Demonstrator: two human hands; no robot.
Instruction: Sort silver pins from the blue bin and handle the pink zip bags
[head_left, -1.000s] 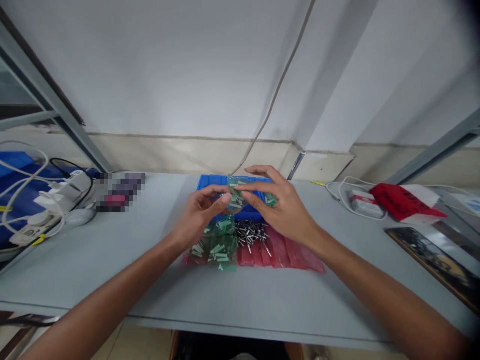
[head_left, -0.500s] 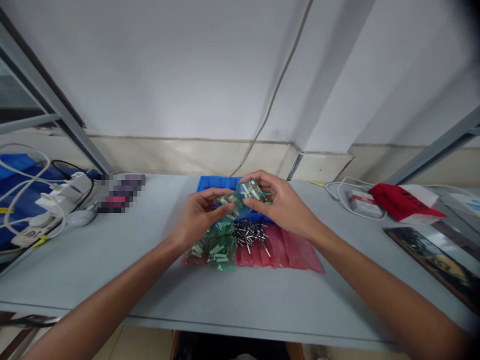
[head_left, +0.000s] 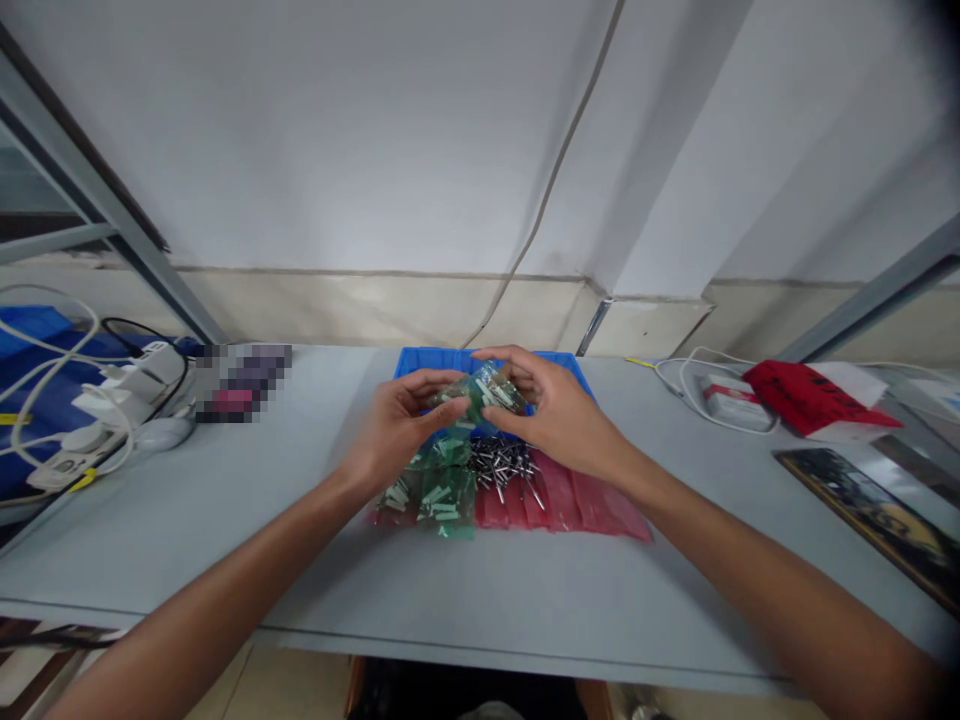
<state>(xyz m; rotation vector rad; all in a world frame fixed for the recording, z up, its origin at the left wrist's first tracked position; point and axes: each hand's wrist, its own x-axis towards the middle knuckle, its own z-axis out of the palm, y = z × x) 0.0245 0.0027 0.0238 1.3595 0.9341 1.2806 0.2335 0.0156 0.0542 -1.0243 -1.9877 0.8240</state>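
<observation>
Between both hands is a clear greenish plastic bag (head_left: 474,402) with small pale and metallic pieces inside. My left hand (head_left: 409,415) pinches its left side between thumb and fingers. My right hand (head_left: 544,405) grips the right side, thumb in front. Below them, green-tinted bags (head_left: 444,497) of small pale strips lie on the table. Beside those, a pile of small dark and silver metal pins (head_left: 502,468) rests on red plastic bags (head_left: 577,500). Behind the hands stands a blue tray (head_left: 427,360), partly hidden by them.
At the left lie a white power strip (head_left: 112,395) with cables and a white mouse (head_left: 163,433). To the right are a white box (head_left: 731,398), a red packet (head_left: 806,395) and a phone (head_left: 874,515). A wall rises behind the grey table (head_left: 300,580).
My right hand has tilted slightly and shifted a little left, with its part of the bag now closer to my left hand. More of the blue tray shows at the right.
</observation>
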